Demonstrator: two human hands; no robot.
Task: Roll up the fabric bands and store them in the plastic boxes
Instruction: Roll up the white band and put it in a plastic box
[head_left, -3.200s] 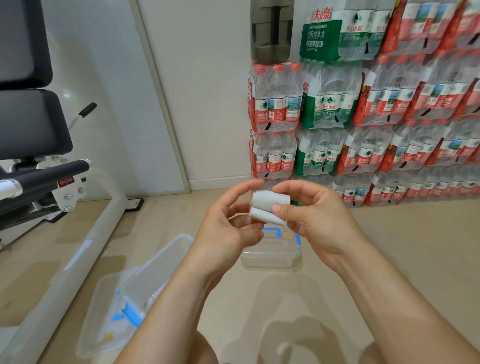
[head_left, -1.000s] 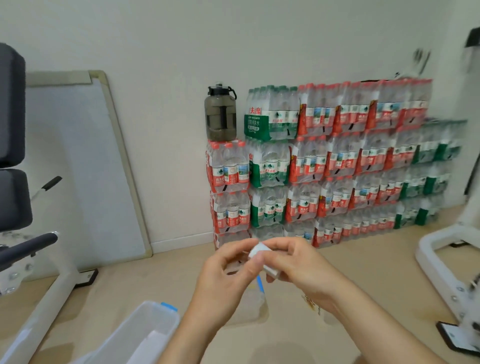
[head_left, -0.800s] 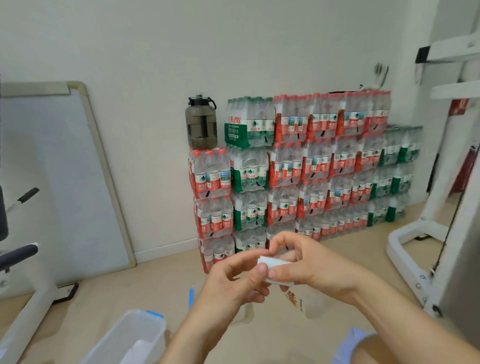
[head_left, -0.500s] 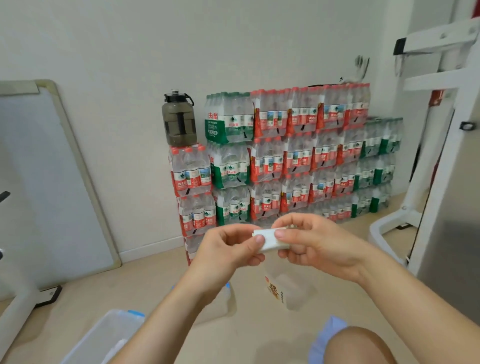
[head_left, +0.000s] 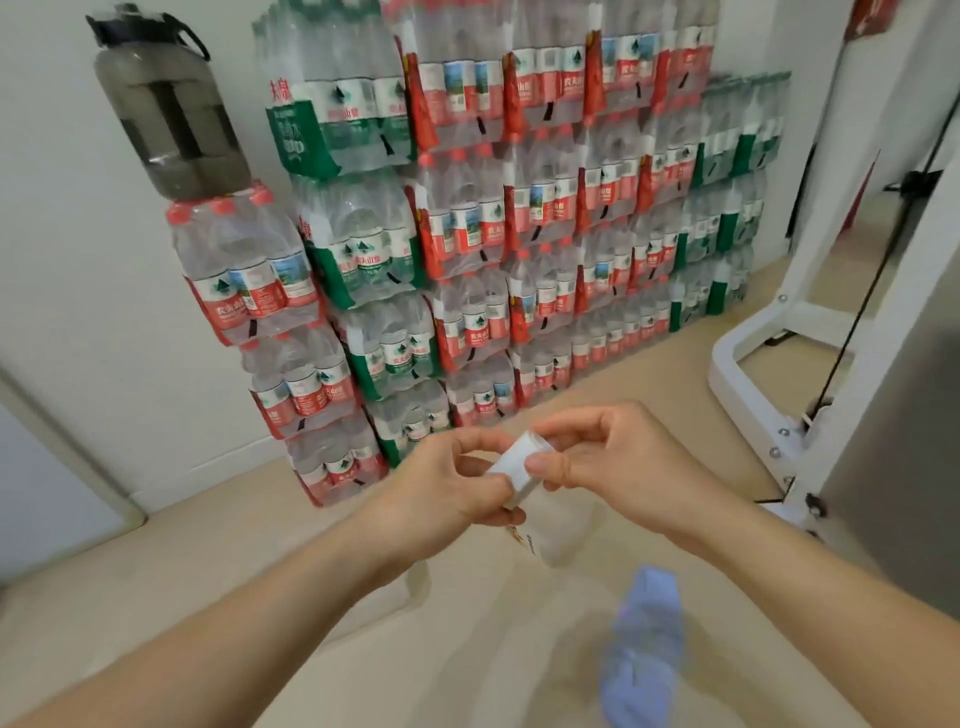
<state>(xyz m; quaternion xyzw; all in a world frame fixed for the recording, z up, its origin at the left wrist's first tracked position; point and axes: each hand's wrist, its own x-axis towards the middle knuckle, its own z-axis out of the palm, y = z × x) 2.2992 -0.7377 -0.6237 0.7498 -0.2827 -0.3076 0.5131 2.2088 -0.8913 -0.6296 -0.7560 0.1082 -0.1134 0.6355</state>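
Pinching the rolled white band (head_left: 517, 467) between left hand (head_left: 457, 488) and right hand (head_left: 618, 460), any slackened grip risks unrolling.

Bright, even indoor light; faint soft shadows on floor (head_left: 156, 571). Wide-angle bending toward edges, tilting stacked bottle packs (head_left: 519, 208) and white frame (head_left: 802, 270). Blue item (head_left: 644, 649) near bottom smeared, out of focus; mild softness overall.
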